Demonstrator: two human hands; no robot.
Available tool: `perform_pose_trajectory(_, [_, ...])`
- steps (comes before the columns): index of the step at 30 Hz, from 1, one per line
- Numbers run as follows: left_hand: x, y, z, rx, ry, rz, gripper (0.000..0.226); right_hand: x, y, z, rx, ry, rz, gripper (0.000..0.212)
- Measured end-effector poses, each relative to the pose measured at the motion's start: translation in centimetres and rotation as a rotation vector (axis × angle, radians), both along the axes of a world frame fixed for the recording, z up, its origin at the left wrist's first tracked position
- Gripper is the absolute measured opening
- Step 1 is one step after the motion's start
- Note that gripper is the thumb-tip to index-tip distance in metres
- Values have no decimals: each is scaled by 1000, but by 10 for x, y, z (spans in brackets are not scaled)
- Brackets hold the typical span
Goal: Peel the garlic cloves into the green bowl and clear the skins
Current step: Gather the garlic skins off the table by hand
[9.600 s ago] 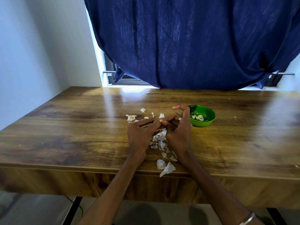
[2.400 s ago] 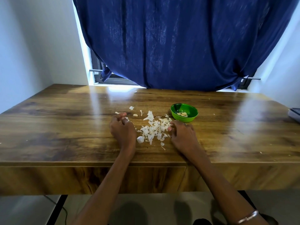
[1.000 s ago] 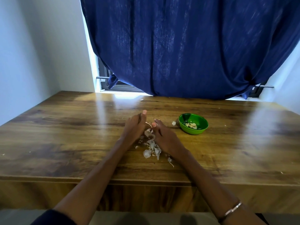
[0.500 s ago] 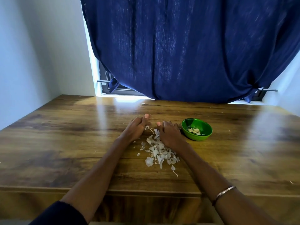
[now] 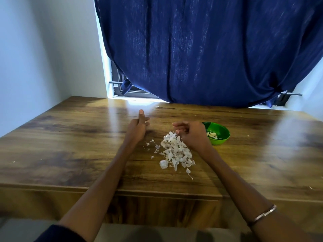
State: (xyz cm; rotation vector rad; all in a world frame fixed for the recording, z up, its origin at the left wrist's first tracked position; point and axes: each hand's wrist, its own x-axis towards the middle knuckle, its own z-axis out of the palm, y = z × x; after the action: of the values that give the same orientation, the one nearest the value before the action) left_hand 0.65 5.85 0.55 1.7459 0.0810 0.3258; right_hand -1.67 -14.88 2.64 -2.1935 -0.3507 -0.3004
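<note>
Gleaming wooden table [image 5: 70,151], blue curtain [image 5: 201,49], white wall [image 5: 35,49].

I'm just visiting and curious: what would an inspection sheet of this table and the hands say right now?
Surface: wooden table, glossy, with window glare at the far edge.
Job's things: green bowl holds peeled garlic cloves; pile of garlic skins lies left of the bowl.
Clutter: a few stray skin flakes left of the pile.
Hands: left hand open, thumb up, holding nothing; right hand at the pile's far end, fingers curled; grip unclear.
Cables: nothing seen.
Surroundings: blue curtain over a window; white wall on the left.
</note>
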Motion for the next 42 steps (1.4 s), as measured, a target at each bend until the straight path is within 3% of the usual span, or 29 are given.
perform_pose_trajectory(3, [-6,-1,1,-45,65,-19,74,9,-2,3,38,45,43,29])
perform_pose_trajectory(6, [-18,-20,-1,-73,101,-164,69,17,6,5,30,86,74,25])
perform_pose_trajectory(10, [-21,-28,4,-104,33,-155,67,33,20,3,-149,35,-8,13])
perform_pose_trajectory(14, [-21,-3,-2,-104,-21,127,71,26,32,5,-281,192,64,61])
perform_pose_trajectory(17, [-23,-7,-6,-74,34,70,77,11,35,-1,-356,257,146,79])
perform_pose_trajectory(22, [-37,-54,-8,-37,31,-197,76,-10,15,-2,-338,149,276,75])
perform_pose_trajectory(25, [-42,-63,1,-34,-11,-186,84,-21,-8,5,-261,10,206,80])
perform_pose_trajectory(28, [-36,-40,14,-112,-29,-120,82,-37,-35,6,-132,1,188,75])
perform_pose_trajectory(31, [-34,-6,15,-181,-24,-27,77,-61,-52,-9,-279,77,173,84])
perform_pose_trajectory(34, [-39,3,4,-216,-1,-11,83,-82,-53,-35,-507,214,128,108])
perform_pose_trajectory(36, [-42,-3,-3,-202,-4,8,91,-85,-47,-48,-598,209,77,118])
perform_pose_trajectory(38, [-43,-14,-5,-186,-5,2,98,-82,-35,-51,-589,167,50,121])
perform_pose_trajectory(42, [-42,-37,-4,-259,-14,-26,84,-63,1,-52,-512,119,71,117])
